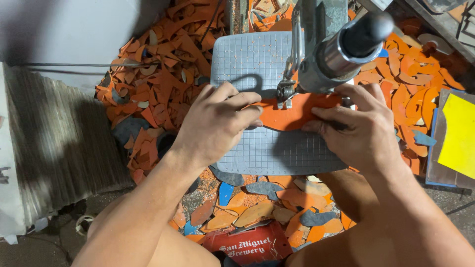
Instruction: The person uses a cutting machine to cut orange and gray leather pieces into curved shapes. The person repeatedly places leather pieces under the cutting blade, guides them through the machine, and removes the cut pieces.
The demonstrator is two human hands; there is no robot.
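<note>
Both hands press flat on an orange sheet (292, 114) that lies on the grey table (257, 64) of a cutting machine: the left hand (217, 121) holds its left end with fingers spread and laid down, not curled around anything, and the right hand (358, 126) pins its right end the same way, fingertips on the sheet. The sheet sits under the machine's head (326, 54), its middle just at the small metal foot (285, 93) where the blade works. Its near edge is already a smooth curve, so the outline looks partly cut; the far side is hidden by the head, and how much is left cannot be told. The sheet looks thin, matte and rubbery. The table is a rounded plate scored with a fine grid and dusted with orange crumbs. Scraps (163, 64) in orange, with some grey and blue, lie heaped all around, mostly curved strips and crescents. A red crate (242, 244) stands near the knees, and a yellow sheet (459, 136) lies at right.
</note>
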